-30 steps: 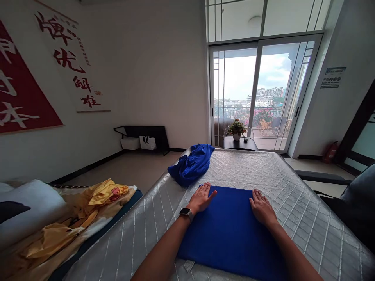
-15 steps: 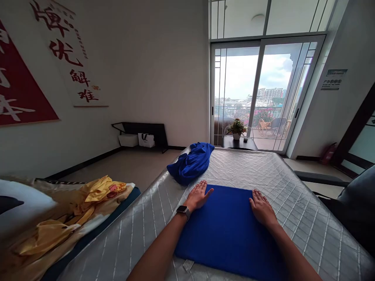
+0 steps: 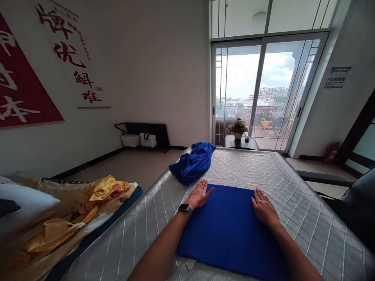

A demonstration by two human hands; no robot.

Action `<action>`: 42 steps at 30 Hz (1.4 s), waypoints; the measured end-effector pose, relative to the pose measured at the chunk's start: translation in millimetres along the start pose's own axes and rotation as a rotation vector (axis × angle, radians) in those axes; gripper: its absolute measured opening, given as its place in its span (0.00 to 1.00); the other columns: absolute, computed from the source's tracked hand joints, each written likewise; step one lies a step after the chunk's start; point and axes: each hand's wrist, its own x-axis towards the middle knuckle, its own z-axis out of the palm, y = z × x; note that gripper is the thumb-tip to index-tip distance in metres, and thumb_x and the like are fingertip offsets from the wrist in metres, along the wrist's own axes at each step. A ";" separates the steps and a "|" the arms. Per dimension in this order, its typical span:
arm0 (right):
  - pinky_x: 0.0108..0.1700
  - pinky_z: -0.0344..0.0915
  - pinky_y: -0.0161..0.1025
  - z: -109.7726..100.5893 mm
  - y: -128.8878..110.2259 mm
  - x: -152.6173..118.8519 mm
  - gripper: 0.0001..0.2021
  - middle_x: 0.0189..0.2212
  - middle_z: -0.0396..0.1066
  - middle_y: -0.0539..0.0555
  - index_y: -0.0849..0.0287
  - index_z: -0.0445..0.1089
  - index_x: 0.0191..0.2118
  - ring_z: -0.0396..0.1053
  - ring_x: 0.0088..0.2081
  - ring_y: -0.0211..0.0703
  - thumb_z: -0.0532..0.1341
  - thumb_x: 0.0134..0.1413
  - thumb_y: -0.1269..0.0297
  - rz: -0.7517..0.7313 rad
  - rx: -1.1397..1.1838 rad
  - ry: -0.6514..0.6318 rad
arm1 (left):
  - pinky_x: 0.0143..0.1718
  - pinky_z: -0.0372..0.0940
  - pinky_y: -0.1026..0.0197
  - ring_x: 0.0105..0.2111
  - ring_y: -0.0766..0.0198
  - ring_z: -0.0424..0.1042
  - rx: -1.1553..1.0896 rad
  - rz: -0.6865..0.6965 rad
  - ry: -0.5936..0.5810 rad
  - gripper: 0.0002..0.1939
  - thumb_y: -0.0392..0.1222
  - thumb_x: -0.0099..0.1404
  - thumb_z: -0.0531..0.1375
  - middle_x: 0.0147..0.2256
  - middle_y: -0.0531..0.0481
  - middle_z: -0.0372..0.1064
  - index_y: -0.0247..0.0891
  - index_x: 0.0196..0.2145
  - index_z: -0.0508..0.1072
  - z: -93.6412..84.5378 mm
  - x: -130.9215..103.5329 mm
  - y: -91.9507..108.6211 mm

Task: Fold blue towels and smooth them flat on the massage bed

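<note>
A blue folded cloth (image 3: pixel 228 230) lies flat as a neat rectangle on the silver quilted surface (image 3: pixel 304 218). My left hand (image 3: pixel 199 194) rests palm down at its far left corner, fingers stretched forward and thumb on the cloth; a watch (image 3: pixel 185 209) is on that wrist. At the far right corner, my right hand (image 3: pixel 264 207) lies flat along the edge with its fingers extended. A small white tag (image 3: pixel 190 264) sticks out from the cloth's near left edge. Beyond my left hand lies a crumpled blue cloth (image 3: pixel 195 162).
Yellow fabric (image 3: pixel 107 189) is heaped on bedding at the left, beside a white pillow (image 3: pixel 26 203). Past the far edge stands a dark table (image 3: pixel 241 143) with a potted plant (image 3: pixel 238 128), before sliding glass doors (image 3: pixel 237 82). A black bench (image 3: pixel 324 178) is at the right.
The view has shifted slightly, so the scene sits a little further right. Both hands keep their flat places at the cloth's corners.
</note>
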 end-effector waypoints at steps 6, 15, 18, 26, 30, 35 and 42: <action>0.73 0.37 0.47 -1.6 -2.0 -0.7 0.33 0.74 0.39 0.56 0.68 0.42 0.74 0.36 0.74 0.44 0.35 0.70 0.56 0.010 0.007 0.007 | 0.72 0.35 0.45 0.73 0.50 0.38 -0.158 -0.035 -0.014 0.44 0.66 0.73 0.34 0.73 0.40 0.41 0.31 0.73 0.49 -17.3 16.1 16.5; 0.73 0.38 0.48 -4.2 -2.1 -2.9 0.33 0.74 0.41 0.59 0.70 0.44 0.73 0.38 0.74 0.46 0.37 0.70 0.57 -0.012 -0.010 0.007 | 0.72 0.42 0.54 0.72 0.59 0.43 -0.448 0.311 -0.067 0.39 0.62 0.76 0.32 0.72 0.43 0.44 0.35 0.72 0.51 50.5 3.6 149.4; 0.72 0.38 0.47 -4.9 -1.0 -4.9 0.32 0.74 0.42 0.59 0.69 0.47 0.73 0.38 0.74 0.46 0.38 0.69 0.60 -0.045 -0.015 0.004 | 0.72 0.40 0.50 0.72 0.56 0.42 -0.654 0.413 -0.100 0.42 0.65 0.75 0.34 0.72 0.38 0.44 0.31 0.72 0.51 70.0 1.7 179.2; 0.73 0.37 0.47 -3.5 -0.7 -2.1 0.33 0.74 0.40 0.58 0.69 0.44 0.73 0.36 0.74 0.46 0.37 0.70 0.56 -0.022 0.001 0.003 | 0.72 0.41 0.52 0.72 0.57 0.44 -0.838 0.202 -0.086 0.46 0.69 0.73 0.33 0.72 0.39 0.45 0.30 0.72 0.52 57.7 8.4 186.5; 0.73 0.37 0.47 -3.1 -1.5 -0.8 0.33 0.74 0.40 0.58 0.69 0.44 0.73 0.36 0.74 0.45 0.37 0.70 0.56 -0.010 0.017 0.007 | 0.72 0.42 0.52 0.72 0.55 0.44 -0.767 0.152 -0.069 0.46 0.68 0.73 0.31 0.72 0.42 0.46 0.31 0.72 0.53 44.7 6.6 167.9; 0.73 0.36 0.47 -3.0 -1.5 -0.9 0.33 0.74 0.40 0.57 0.68 0.43 0.74 0.36 0.74 0.44 0.37 0.70 0.56 0.003 0.042 0.005 | 0.71 0.46 0.54 0.71 0.55 0.46 -0.627 0.105 -0.041 0.46 0.68 0.73 0.29 0.71 0.46 0.47 0.32 0.72 0.52 24.0 1.8 132.2; 0.73 0.35 0.46 -3.4 -2.4 -1.6 0.33 0.74 0.39 0.55 0.67 0.43 0.74 0.36 0.74 0.43 0.36 0.70 0.55 0.013 0.042 0.001 | 0.71 0.45 0.56 0.72 0.60 0.44 -0.364 0.020 0.024 0.45 0.68 0.73 0.29 0.72 0.48 0.45 0.35 0.72 0.51 1.0 -1.5 65.9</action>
